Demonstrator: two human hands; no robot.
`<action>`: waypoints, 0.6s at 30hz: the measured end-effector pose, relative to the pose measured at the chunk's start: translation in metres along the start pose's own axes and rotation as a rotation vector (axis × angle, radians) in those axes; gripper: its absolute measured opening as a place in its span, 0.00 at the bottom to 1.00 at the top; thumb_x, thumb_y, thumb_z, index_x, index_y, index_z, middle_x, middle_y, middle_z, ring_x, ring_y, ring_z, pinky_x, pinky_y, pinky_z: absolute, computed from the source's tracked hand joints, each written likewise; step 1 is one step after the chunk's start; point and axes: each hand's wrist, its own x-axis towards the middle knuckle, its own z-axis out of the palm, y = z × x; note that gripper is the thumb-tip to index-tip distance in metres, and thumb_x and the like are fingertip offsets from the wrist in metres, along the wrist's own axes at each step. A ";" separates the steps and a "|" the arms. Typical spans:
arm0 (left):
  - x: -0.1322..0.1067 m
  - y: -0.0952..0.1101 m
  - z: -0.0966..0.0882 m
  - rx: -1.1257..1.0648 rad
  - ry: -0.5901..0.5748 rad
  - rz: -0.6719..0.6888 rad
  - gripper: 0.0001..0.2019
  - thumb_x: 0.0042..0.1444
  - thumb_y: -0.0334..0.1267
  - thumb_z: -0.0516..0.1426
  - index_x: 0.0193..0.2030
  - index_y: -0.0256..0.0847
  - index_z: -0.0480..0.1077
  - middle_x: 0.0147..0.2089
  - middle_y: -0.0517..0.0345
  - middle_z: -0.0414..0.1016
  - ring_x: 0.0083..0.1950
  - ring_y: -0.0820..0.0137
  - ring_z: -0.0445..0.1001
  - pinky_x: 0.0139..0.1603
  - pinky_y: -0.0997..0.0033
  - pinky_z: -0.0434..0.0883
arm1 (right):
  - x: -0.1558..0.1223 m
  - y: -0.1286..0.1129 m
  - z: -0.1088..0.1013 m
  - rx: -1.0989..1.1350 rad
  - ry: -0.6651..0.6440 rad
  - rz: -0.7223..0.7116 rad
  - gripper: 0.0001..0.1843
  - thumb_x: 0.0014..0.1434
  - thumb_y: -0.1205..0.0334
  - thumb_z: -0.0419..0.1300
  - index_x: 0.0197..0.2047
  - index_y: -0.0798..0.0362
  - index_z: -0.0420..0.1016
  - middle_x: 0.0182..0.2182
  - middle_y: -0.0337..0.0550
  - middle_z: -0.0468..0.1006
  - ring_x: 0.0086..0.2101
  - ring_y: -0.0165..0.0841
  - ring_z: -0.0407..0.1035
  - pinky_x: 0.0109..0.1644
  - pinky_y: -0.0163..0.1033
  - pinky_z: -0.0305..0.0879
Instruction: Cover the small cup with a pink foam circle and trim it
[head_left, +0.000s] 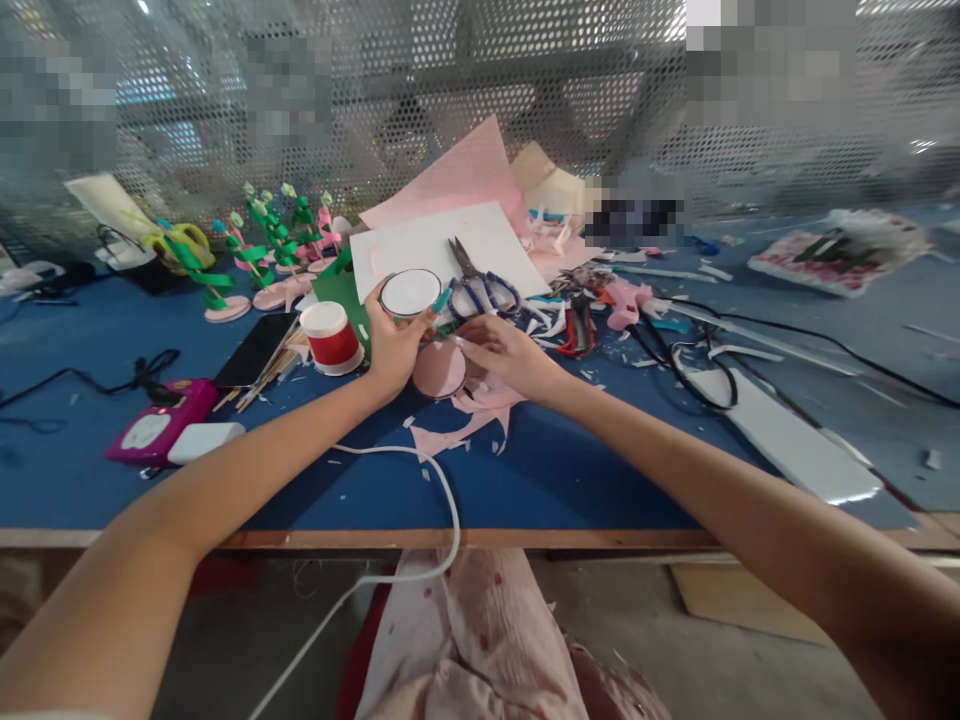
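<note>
My left hand is closed around a round white-topped lid or container, held just above the blue table. My right hand rests to its right, fingers curled over a pink foam disc; whether it grips the disc is unclear. Blue-handled scissors lie on a white sheet just beyond both hands. Pink foam offcuts lie under my right wrist.
A red-and-white cup stands left of my left hand, beside a phone and wooden sticks. Green-and-pink foam flowers stand at back left. A magenta device, black cables, red pliers and white foam strip lie around.
</note>
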 end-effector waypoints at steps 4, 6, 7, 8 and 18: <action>-0.001 0.001 0.001 0.011 -0.017 -0.017 0.39 0.40 0.53 0.65 0.58 0.51 0.51 0.49 0.54 0.69 0.29 0.75 0.73 0.33 0.67 0.76 | -0.003 -0.007 0.005 0.069 0.027 0.055 0.25 0.46 0.51 0.65 0.44 0.53 0.64 0.30 0.42 0.77 0.30 0.32 0.71 0.34 0.40 0.68; 0.000 -0.002 0.000 0.037 -0.018 -0.004 0.39 0.42 0.52 0.65 0.59 0.51 0.51 0.50 0.52 0.69 0.34 0.70 0.75 0.37 0.63 0.76 | -0.004 -0.010 0.003 0.026 0.061 0.027 0.27 0.42 0.53 0.68 0.43 0.54 0.66 0.29 0.43 0.78 0.30 0.32 0.71 0.36 0.40 0.68; 0.001 -0.004 -0.001 0.057 -0.011 0.016 0.40 0.42 0.50 0.65 0.59 0.50 0.51 0.52 0.51 0.68 0.39 0.67 0.75 0.41 0.61 0.76 | -0.005 -0.012 0.001 0.027 0.059 0.023 0.26 0.41 0.53 0.68 0.42 0.55 0.67 0.28 0.43 0.78 0.30 0.33 0.72 0.36 0.40 0.68; 0.002 -0.006 -0.002 0.080 0.002 0.043 0.40 0.42 0.49 0.65 0.59 0.49 0.51 0.54 0.49 0.66 0.45 0.64 0.74 0.45 0.58 0.75 | -0.005 -0.012 -0.002 0.043 0.051 0.024 0.26 0.41 0.53 0.68 0.42 0.56 0.69 0.28 0.44 0.78 0.30 0.33 0.72 0.35 0.40 0.68; 0.007 -0.014 -0.005 0.206 -0.028 0.166 0.41 0.37 0.41 0.68 0.58 0.42 0.54 0.62 0.44 0.58 0.63 0.57 0.60 0.60 0.56 0.65 | 0.004 -0.007 -0.040 0.378 0.094 0.013 0.24 0.37 0.51 0.71 0.37 0.55 0.76 0.30 0.43 0.80 0.34 0.33 0.75 0.40 0.40 0.71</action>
